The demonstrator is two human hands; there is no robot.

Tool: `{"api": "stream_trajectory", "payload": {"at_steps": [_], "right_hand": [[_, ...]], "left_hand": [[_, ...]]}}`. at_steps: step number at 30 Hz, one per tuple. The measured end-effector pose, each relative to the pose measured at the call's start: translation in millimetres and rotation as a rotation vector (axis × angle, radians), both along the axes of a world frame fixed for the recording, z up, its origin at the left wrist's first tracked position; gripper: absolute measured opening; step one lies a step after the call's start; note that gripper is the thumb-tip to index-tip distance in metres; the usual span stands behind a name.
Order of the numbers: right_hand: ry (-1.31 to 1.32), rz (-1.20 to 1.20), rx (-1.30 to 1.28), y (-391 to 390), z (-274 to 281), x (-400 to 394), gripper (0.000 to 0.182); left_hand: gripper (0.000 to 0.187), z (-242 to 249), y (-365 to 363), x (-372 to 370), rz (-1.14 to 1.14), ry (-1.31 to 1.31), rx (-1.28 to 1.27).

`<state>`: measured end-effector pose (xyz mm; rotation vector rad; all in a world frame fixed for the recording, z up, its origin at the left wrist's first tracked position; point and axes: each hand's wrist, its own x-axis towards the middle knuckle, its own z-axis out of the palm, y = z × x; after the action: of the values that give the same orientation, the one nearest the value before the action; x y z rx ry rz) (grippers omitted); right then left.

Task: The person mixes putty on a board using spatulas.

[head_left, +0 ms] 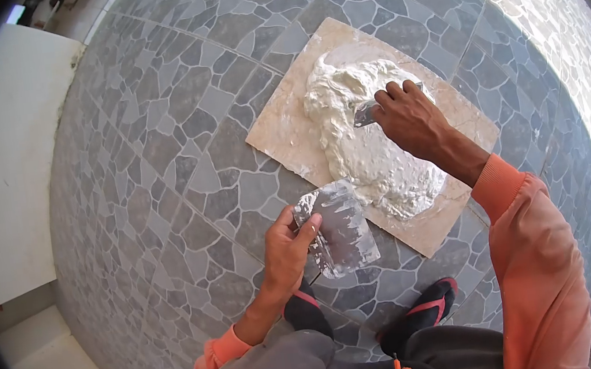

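My left hand point(290, 248) grips a flat metal plastering blade point(342, 230) by its left edge, thumb on top. White paste is smeared over its face, and its upper corner overlaps the edge of a beige tile board point(285, 130). On that board lies a broad heap of wet white plaster point(373, 156), thick and ridged at the upper left. My right hand point(409, 119) is closed around a second putty knife point(365, 113), whose metal blade rests against the plaster's upper middle. The handle is mostly hidden beneath my fingers.
Grey stone-patterned floor tiles point(158, 150) surround the board. My feet in flip-flops point(425, 309) stand just below it. A white wall or ledge point(19, 159) runs along the left side. Bright sunlight falls across the floor at the upper right.
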<state>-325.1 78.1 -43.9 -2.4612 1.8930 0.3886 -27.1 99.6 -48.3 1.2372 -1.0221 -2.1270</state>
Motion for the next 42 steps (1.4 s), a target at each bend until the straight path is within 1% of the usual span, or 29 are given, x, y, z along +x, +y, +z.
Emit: {"api": "stream_trajectory", "payload": {"at_steps": [2, 5, 6, 9, 10, 11, 13, 14, 17, 19, 21, 22, 25, 26, 29, 30, 32, 33, 34, 35, 38, 41, 42], "right_hand": [[-0.037, 0.023, -0.050, 4, -24, -3, 0.014], [-0.015, 0.037, 0.116, 13, -23, 3, 0.014], [0.003, 0.030, 0.120, 11, -10, 5, 0.015], [0.009, -0.015, 0.008, 1, 0, 6, 0.016], [-0.006, -0.016, -0.062, 1, -4, 8, 0.017], [0.013, 0.019, -0.053, 4, -14, 6, 0.017], [0.043, 0.091, -0.031, 9, -25, 7, 0.017], [0.033, 0.075, 0.127, 13, -29, 5, 0.017], [0.000, 0.025, 0.168, 7, -1, 8, 0.017], [0.019, 0.023, 0.062, 4, 0, 6, 0.017], [0.002, 0.031, -0.068, 5, -15, 4, 0.017], [0.032, 0.068, -0.084, 9, -23, 4, 0.016], [-0.015, 0.077, 0.138, 14, -21, 8, 0.015], [-0.038, 0.022, 0.183, 12, -15, 7, 0.014], [0.005, -0.013, 0.040, 3, -1, 4, 0.015], [0.017, -0.019, -0.035, 2, -5, 3, 0.015], [0.006, 0.019, -0.012, 7, -28, -1, 0.014], [-0.003, 0.037, -0.002, 7, -28, 1, 0.014], [0.016, 0.054, 0.086, 9, -27, 2, 0.012], [0.024, 0.037, 0.080, 9, -25, 1, 0.012], [0.030, -0.028, 0.066, 1, 6, 4, 0.012], [0.006, -0.032, -0.136, -1, -8, 2, 0.012], [0.019, 0.006, -0.072, 1, -14, 2, 0.013]], "left_hand": [[0.015, 2, -1, -1, -0.017, -0.001, -0.008], [0.015, 1, 0, 0, -0.022, -0.019, -0.004], [0.015, 1, 2, 0, -0.009, -0.019, 0.001], [0.015, 2, 1, -2, 0.007, -0.007, 0.004], [0.015, 2, 0, -2, -0.002, -0.005, 0.007], [0.015, 2, 0, -2, -0.011, -0.004, 0.009], [0.016, 2, 0, -2, -0.023, -0.015, -0.004], [0.016, 2, 0, -1, -0.030, -0.024, -0.008], [0.017, 0, 2, 0, 0.013, 0.003, 0.005], [0.016, 0, 2, 0, 0.022, 0.014, 0.021], [0.017, 1, 0, -2, 0.004, 0.011, 0.019], [0.018, 2, 0, -2, -0.013, 0.000, 0.013], [0.018, 4, -1, -1, -0.021, -0.018, -0.013], [0.018, 4, 1, -1, -0.011, -0.020, -0.017], [0.017, 0, 1, 1, 0.017, 0.019, 0.020], [0.017, 1, 0, 0, 0.011, 0.018, 0.022], [0.018, 3, -1, -1, -0.001, 0.015, 0.031], [0.017, 3, -2, -1, -0.014, 0.007, 0.022], [0.017, 2, -2, 0, -0.026, -0.004, 0.015], [0.017, 1, -1, 1, -0.035, -0.016, 0.011], [0.017, 0, 1, 0, 0.002, 0.001, 0.001], [0.017, 4, -1, -2, -0.005, -0.002, 0.026], [0.017, 5, -1, -3, -0.012, -0.002, 0.018]]}}
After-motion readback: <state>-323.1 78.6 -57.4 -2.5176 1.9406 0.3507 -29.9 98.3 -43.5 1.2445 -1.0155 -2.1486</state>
